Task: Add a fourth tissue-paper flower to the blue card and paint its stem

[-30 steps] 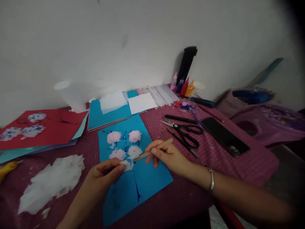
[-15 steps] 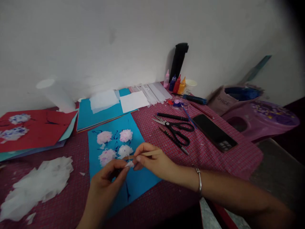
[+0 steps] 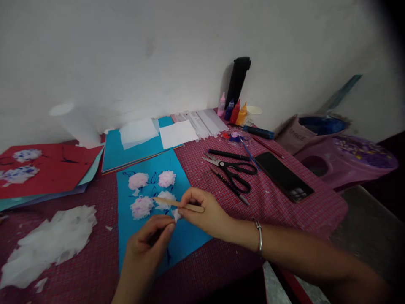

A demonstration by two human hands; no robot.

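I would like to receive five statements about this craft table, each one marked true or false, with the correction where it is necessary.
1. The right hand holds a flat wooden stick. True.
2. Three fluffy flowers are on the blue sheet under the hands. False: there are four fluffy flowers on that blue sheet.
3. The scissors lie on the red sheet. False: the scissors lie on the checked tablecloth.
4. The left hand touches a small white scrap. True.
5. The phone stands upright against the wall. False: the phone lies flat on the tablecloth.
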